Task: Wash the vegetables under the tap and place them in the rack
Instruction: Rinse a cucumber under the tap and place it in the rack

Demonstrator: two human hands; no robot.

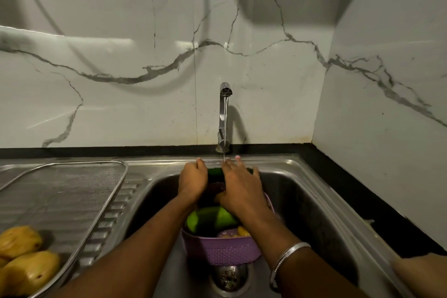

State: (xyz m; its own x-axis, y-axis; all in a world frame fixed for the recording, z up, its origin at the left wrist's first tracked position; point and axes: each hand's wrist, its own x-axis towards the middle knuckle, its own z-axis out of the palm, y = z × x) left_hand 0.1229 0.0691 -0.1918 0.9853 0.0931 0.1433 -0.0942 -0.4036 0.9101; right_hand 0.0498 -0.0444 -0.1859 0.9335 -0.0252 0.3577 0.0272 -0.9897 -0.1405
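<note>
I am rinsing a dark green cucumber [216, 172] under the running tap [225, 113], holding it crosswise over the sink [302, 191] with the thin stream of water [225, 128] falling onto it right where my hands meet. My left hand [192, 182] is curling around the cucumber's left end, fingers wrapped over the top, and my right hand [238, 191] is lying over its right part with the fingers spread and draped across it, rubbing rather than clenching, as far as I can judge. Directly below my hands, toward six o'clock, the purple basket [222, 251] is sitting in the sink above the drain [228, 276], holding a paler green vegetable [210, 219] and something yellow [243, 231] that are waiting their turn. The mesh rack [72, 191] is lying on the draining board at about nine o'clock from my hands, with yellow fruits [24, 259] already sitting at its near end, around eight o'clock. So I am judging the washing step to be under way on this piece; the next move is calling for a firm one-handed hold on the wet, slippery cucumber and a carry leftward into the rack. I am seeing no brand, label or readable writing anywhere.
</note>
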